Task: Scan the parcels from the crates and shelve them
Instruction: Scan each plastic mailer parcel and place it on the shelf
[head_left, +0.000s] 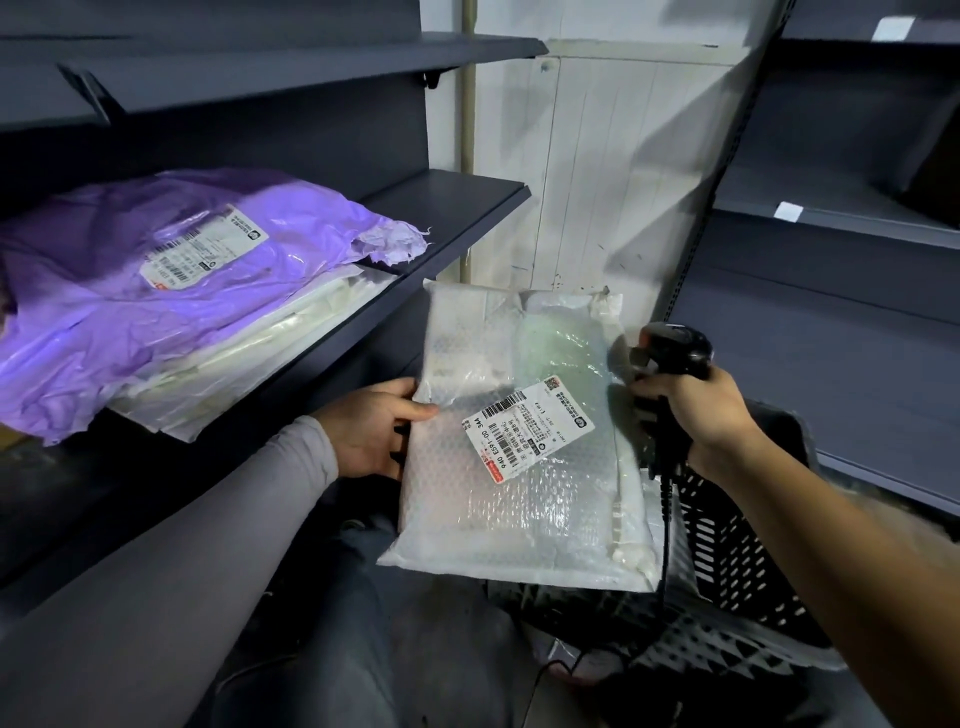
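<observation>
While the left hand (371, 428) grips the left edge of a bubble-wrap parcel (519, 441), thumb on top and fingers curled underneath, the parcel sits level in the middle of the frame, above a black slatted crate (737, 551) that fills the lower right. A white shipping label (527, 428) with barcodes lies tilted on the parcel's upper face, just right of the thumb. The right hand (696, 410), at centre right, is clenched around the handle of a black barcode scanner (672, 358); the scanner's head rises above the fist, close to the parcel's right edge, and its black cable (665, 519) drops down along the parcel's side toward the bottom of the frame. The left arm wears a grey sleeve (208, 545); the right forearm is bare. At the left of the frame a dark shelf (457, 208) carries a purple plastic mailer (156, 291) with its own label, torn open at its right end, lying on top of a stack of pale flat parcels (270, 353). Another dark shelf board runs across the upper left above it. More dark shelving (831, 280) stands at the right of the frame, with small white tags on its edges. A white panelled wall (613, 156) shows between the two shelf units, behind the held parcel.
</observation>
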